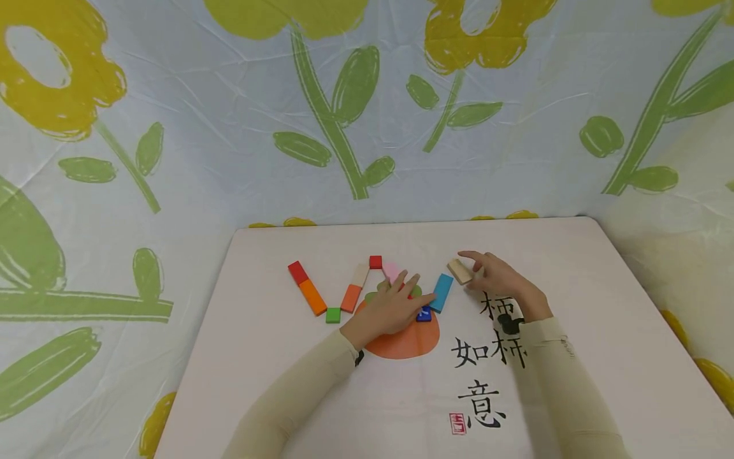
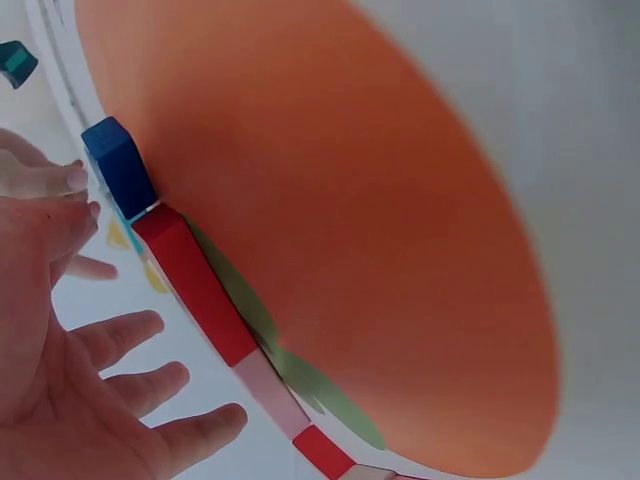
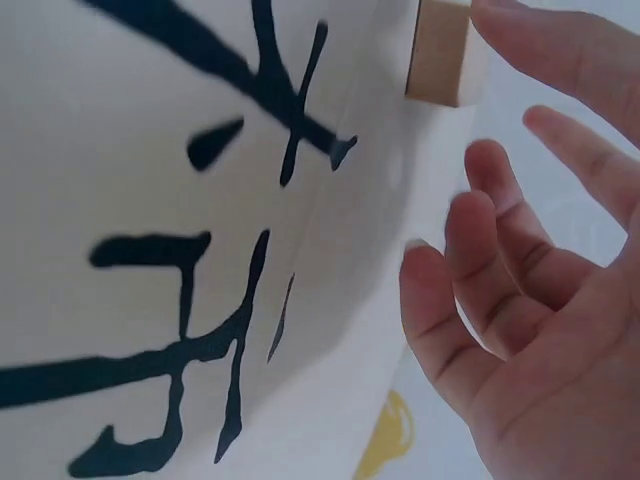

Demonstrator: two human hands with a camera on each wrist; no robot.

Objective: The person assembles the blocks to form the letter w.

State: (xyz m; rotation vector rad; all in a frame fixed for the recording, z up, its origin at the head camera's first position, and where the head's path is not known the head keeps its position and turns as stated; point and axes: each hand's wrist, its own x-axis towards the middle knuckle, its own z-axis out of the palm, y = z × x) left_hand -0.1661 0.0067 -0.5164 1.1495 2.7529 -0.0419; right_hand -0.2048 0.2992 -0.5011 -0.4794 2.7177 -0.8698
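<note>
My left hand (image 1: 385,313) is spread over the middle of a zigzag row of coloured blocks, partly hiding them. Its thumb reaches to the lower edge of a light blue block (image 1: 441,292); whether they touch I cannot tell. By that hand are a dark blue block (image 2: 125,170), a red block (image 2: 200,290) and a pink block (image 2: 270,388). My right hand (image 1: 501,280) is beside a plain wooden block (image 1: 459,271), its thumb against or very near the block's side. In the right wrist view its other fingers are loosely bent, apart from the wooden block (image 3: 438,55).
Leftward, the row holds a red block (image 1: 297,273), an orange one (image 1: 313,298), a green one (image 1: 333,315) and a cream one (image 1: 360,275). The pale table (image 1: 258,382) bears a printed orange fruit (image 1: 404,344) and black characters (image 1: 471,352). Flower-patterned cloth (image 1: 229,127) stands around it.
</note>
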